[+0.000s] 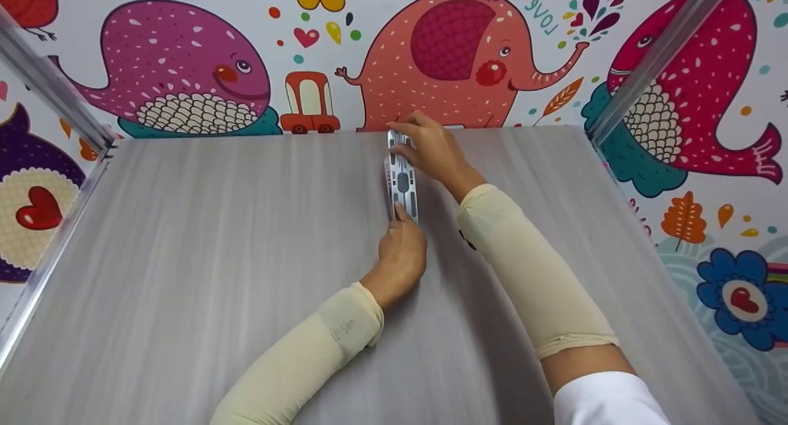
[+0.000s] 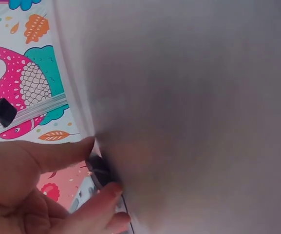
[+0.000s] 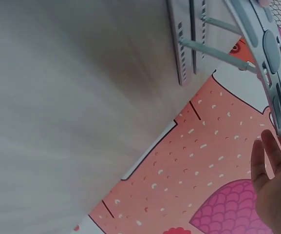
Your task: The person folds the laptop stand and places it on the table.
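Wallpaper (image 1: 228, 3) patterned with cartoon animals backs the scene, a purple whale (image 1: 184, 68) at the left and a red toy car (image 1: 309, 108) beside it, above the pale wood-grain desk (image 1: 215, 228). Left forearm in a cream sleeve (image 1: 308, 357), the person's left hand (image 1: 401, 249) has its grip clamped on the near end of a silver folding laptop stand (image 1: 403, 166), thumb laid along the top. The stand is at the far middle of the desk, close to the back edge; its long axis runs away from the person toward the wall, the far end leaning slightly left, its slotted face turned up. Seen from the right wrist, slotted rails (image 3: 183, 58) lie along the desk, and thin struts (image 3: 218, 53) join them to the raised upper section. Just right of the stand, the right hand (image 1: 434, 148) has its grip pinched on the far end, below the coral elephant (image 1: 394, 61); a crimson whale (image 1: 714, 74) fills the wallpaper farther right.
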`<action>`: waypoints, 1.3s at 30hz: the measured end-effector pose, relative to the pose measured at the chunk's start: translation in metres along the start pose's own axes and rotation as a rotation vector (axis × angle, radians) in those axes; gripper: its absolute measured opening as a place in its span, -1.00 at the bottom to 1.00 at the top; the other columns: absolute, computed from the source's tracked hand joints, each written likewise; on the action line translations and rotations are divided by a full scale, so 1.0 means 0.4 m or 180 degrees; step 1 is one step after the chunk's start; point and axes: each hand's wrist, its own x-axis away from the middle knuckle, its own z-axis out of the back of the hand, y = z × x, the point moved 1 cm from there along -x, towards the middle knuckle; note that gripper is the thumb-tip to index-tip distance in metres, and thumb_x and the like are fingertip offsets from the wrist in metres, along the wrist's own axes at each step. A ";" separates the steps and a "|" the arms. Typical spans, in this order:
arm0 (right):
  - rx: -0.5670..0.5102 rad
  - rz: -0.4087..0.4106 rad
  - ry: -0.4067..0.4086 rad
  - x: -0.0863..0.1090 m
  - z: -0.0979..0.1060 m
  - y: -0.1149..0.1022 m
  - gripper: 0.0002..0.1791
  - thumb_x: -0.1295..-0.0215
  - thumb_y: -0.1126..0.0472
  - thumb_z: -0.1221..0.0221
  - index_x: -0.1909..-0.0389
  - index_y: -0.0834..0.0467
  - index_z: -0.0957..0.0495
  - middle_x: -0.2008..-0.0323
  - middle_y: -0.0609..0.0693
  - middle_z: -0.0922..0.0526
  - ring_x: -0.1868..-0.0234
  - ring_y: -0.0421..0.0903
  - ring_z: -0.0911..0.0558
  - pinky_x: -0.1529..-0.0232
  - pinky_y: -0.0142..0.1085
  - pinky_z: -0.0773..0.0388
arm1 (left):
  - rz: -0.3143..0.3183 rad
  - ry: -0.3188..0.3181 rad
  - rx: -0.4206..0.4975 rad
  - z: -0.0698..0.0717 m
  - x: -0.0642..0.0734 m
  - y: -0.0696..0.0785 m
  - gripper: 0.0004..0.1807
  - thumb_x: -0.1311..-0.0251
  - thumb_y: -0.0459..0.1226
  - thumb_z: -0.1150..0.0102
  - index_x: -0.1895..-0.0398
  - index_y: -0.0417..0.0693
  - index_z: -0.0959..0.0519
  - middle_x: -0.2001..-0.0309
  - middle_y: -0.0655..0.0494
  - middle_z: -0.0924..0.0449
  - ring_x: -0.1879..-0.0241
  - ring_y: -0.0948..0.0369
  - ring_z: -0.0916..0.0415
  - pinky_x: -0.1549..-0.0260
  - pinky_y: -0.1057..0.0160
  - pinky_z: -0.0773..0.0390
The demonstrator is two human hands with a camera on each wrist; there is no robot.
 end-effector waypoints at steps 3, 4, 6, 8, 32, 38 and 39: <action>-0.0212 -0.0222 0.0057 -0.003 -0.004 -0.002 -0.46 -0.29 -0.04 -0.37 -0.29 -0.07 -0.60 0.00 -0.04 -0.61 -0.03 -0.15 -0.63 -0.08 -0.35 -0.64 | -0.0138 -0.0063 -0.0340 -0.002 -0.007 -0.005 -0.42 -0.44 -0.41 0.07 -0.44 -0.58 -0.17 0.25 -0.33 -0.70 0.38 -0.05 -0.72 0.43 0.02 -0.72; -0.0283 -0.0297 0.0092 -0.005 -0.006 -0.002 -0.47 -0.27 -0.03 -0.39 -0.26 -0.05 -0.63 0.02 -0.03 -0.61 0.00 -0.15 -0.62 -0.06 -0.35 -0.65 | -0.0196 -0.0096 -0.0467 -0.002 -0.010 -0.007 -0.41 -0.45 -0.39 0.06 -0.44 -0.57 -0.16 0.26 -0.31 -0.71 0.39 -0.03 -0.72 0.45 0.02 -0.72; -0.0425 -0.0442 0.0161 -0.007 -0.008 -0.003 -0.50 -0.23 0.02 -0.43 -0.20 -0.01 -0.67 0.07 -0.02 -0.62 0.07 -0.14 -0.60 -0.01 -0.35 -0.66 | -0.0322 -0.0145 -0.0690 -0.002 -0.015 -0.013 -0.36 -0.43 -0.32 -0.03 -0.44 -0.56 -0.17 0.27 -0.28 -0.71 0.39 0.00 -0.73 0.48 0.03 -0.71; -0.0536 -0.0591 0.0208 -0.010 -0.012 -0.005 -0.52 -0.22 0.06 -0.45 -0.17 0.01 -0.69 0.10 -0.03 -0.62 0.10 -0.14 -0.59 0.03 -0.35 -0.67 | -0.0407 -0.0195 -0.0790 -0.001 -0.018 -0.022 -0.26 -0.38 -0.23 -0.13 -0.45 -0.54 -0.16 0.27 -0.22 -0.72 0.39 0.02 -0.73 0.48 0.03 -0.70; -0.0308 -0.0665 0.0271 -0.024 0.012 -0.010 -0.65 -0.21 0.07 -0.46 -0.02 0.01 -0.77 0.07 -0.01 -0.80 -0.12 -0.03 -0.64 -0.17 -0.18 -0.60 | -0.0800 -0.0177 -0.1243 0.020 -0.017 -0.050 -0.14 -0.12 -0.14 -0.36 -0.42 -0.44 -0.32 0.22 -0.08 -0.79 0.46 0.07 -0.69 0.56 0.07 -0.66; -0.0281 -0.0631 0.0353 -0.008 0.020 0.000 -0.66 -0.22 0.07 -0.45 -0.02 0.01 -0.77 0.12 0.01 -0.79 0.04 0.01 -0.67 0.04 -0.23 -0.65 | -0.0948 -0.0085 -0.1110 0.023 -0.009 -0.070 -0.10 -0.05 -0.15 -0.39 -0.41 -0.47 -0.32 0.30 -0.07 -0.79 0.44 0.02 -0.72 0.55 0.03 -0.65; -0.0292 -0.0648 0.0345 -0.005 0.021 0.002 -0.65 -0.22 0.07 -0.45 -0.02 0.01 -0.77 0.13 0.01 -0.78 0.09 0.01 -0.66 0.11 -0.24 -0.65 | -0.0979 -0.0071 -0.1098 0.024 -0.008 -0.074 -0.10 -0.05 -0.15 -0.39 -0.41 -0.46 -0.32 0.31 -0.07 -0.79 0.44 0.01 -0.72 0.56 0.02 -0.65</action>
